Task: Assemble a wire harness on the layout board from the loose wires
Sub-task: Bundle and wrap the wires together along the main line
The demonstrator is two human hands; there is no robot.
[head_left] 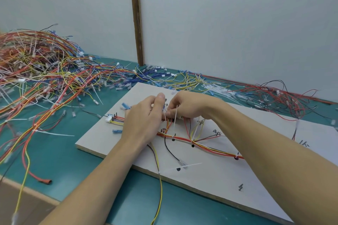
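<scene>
1. Both hands meet over the far side of the layout board [102, 142], which lies flat on the green table [54, 160] so the pegs can keep each wire on its drawn route.
2. The left hand [144, 120] has its grip curled around a small bunch of wires with blue ends, thumb up, I'd say to keep the branch gathered.
3. The right hand [184, 107] pinches a white cable tie [176, 117] whose tail hangs down; looks like it's cinching that bundle.
4. The harness trunk [210, 149], red, orange and yellow, already runs along the board past black pegs toward a white connector [109, 118] at the left edge.
5. The loose wires [45, 65] sit heaped on the table at the left, near enough to draw from.
</scene>
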